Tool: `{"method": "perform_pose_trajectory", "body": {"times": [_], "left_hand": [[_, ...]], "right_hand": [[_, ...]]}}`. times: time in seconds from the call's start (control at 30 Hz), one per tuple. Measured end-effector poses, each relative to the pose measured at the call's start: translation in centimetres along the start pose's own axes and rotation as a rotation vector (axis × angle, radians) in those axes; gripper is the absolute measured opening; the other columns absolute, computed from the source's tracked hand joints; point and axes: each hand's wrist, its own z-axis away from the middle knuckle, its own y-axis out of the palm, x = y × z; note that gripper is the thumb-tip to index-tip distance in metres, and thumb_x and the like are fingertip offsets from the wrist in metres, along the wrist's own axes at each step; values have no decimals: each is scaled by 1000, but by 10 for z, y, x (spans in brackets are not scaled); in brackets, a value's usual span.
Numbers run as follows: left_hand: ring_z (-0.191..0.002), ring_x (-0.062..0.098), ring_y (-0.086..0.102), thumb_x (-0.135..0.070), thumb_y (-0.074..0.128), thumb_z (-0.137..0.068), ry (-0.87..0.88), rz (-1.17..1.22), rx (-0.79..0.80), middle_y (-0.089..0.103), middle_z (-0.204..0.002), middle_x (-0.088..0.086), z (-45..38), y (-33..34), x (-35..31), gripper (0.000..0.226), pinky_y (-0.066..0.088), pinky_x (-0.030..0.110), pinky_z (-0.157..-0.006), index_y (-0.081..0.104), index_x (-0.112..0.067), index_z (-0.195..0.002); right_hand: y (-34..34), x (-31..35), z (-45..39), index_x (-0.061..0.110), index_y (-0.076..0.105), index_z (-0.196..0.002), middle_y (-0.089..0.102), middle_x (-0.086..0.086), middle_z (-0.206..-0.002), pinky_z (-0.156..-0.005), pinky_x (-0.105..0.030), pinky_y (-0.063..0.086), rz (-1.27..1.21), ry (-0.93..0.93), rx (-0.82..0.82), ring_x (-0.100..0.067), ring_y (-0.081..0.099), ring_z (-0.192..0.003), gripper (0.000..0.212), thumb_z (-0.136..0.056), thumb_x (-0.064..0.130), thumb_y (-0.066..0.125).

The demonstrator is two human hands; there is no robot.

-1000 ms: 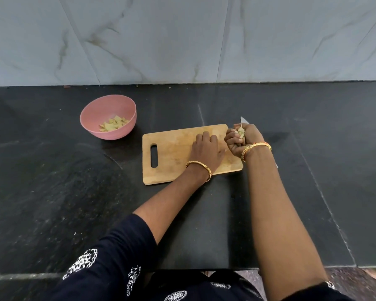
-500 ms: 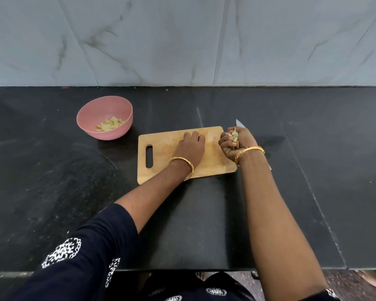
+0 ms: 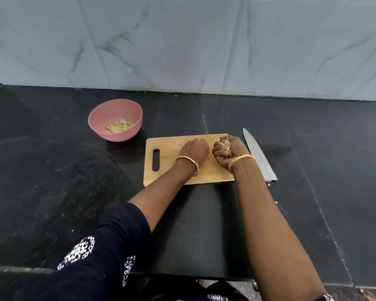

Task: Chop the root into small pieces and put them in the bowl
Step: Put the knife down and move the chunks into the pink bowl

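My right hand [image 3: 233,152] is cupped at the right end of the wooden chopping board [image 3: 167,170] and grips a bunch of pale root pieces [image 3: 226,144]. My left hand [image 3: 194,149] rests on the board just left of it, knuckles up, with its fingers bent down out of sight. The pink bowl [image 3: 122,135] stands on the counter to the far left of the board and holds several chopped root pieces [image 3: 119,126]. No loose pieces show on the bare part of the board.
A large knife [image 3: 258,155] lies flat on the black counter [image 3: 52,192] right of the board, tip pointing away, its handle hidden behind my right forearm. A tiled wall [image 3: 182,40] backs the counter.
My left hand slid along the board toward my right hand and its fingers bent under. The camera shifted, so the knife blade is now in plain sight.
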Motion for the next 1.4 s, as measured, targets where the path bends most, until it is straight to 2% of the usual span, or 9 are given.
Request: {"method": "perform_pose_trajectory", "body": {"times": [0.2,0.37,0.57,0.87,1.0,1.07,1.17,1.3,1.4], "left_hand": [[-30,13,37,-9,45,-89,-715,1413,134,40,-53,5,-7,-30,4,31,29,14,-36,44,-7,-58],[-38,6,42,-11,40,-91,-769,1632,265,46,-55,0,-2,-46,18,30,36,11,-36,46,-11,-62],[-45,7,36,-19,48,-85,-766,1522,216,41,-52,-2,-9,-69,46,23,29,12,-36,51,-14,-63],[-45,6,43,-23,42,-93,-798,1618,12,50,-55,-2,-33,-141,148,33,32,14,-39,49,-14,-62],[-36,8,49,-20,41,-92,-878,1404,22,55,-49,0,-36,-158,181,30,46,20,-47,54,-11,-67],[-51,13,56,-19,38,-94,-870,1289,63,59,-62,3,-35,-163,189,28,53,27,-63,60,-13,-78],[-43,19,58,-11,32,-95,-868,1168,80,61,-47,4,-40,-165,201,34,48,20,-39,59,-15,-76],[-82,31,62,-9,33,-93,-876,973,85,65,-89,20,-45,-170,210,22,53,42,-74,54,-2,-92],[-84,29,66,-7,43,-93,-836,838,92,65,-88,18,-49,-172,216,15,55,42,-82,53,4,-98]], "right_hand": [[18,-7,-8,13,36,-60,37,-1,-43,-24,-13,22,66,-7,-9,-8,30,-27,35,-94,15,34],[37,-21,-10,10,37,-65,37,-3,-43,-25,-12,23,133,-36,-72,-9,28,-24,28,-93,13,34],[83,-41,-22,11,40,-65,35,-1,-58,-25,-12,24,262,-87,-46,-6,28,-24,27,-91,14,36],[213,-82,-50,8,42,-52,42,-3,-30,-26,-15,30,558,-45,149,-12,37,-21,45,-94,13,28],[246,-98,-78,7,43,-67,60,-13,-83,-63,-28,42,859,-113,18,-19,43,-59,32,-98,14,35],[254,-103,-84,12,41,-72,48,-7,-80,-58,-26,40,905,-167,24,-15,42,-62,27,-98,11,36],[258,-109,-88,9,46,-72,52,-5,-69,-52,-27,41,1050,-159,-23,-15,49,-58,31,-100,11,32],[268,-111,-91,7,51,-70,59,-8,-78,-57,-27,38,1240,-254,-41,-15,48,-58,30,-97,5,36],[272,-107,-96,6,58,-79,65,-18,-110,-60,-27,41,1373,-298,4,-19,54,-69,19,-94,5,45]]}}
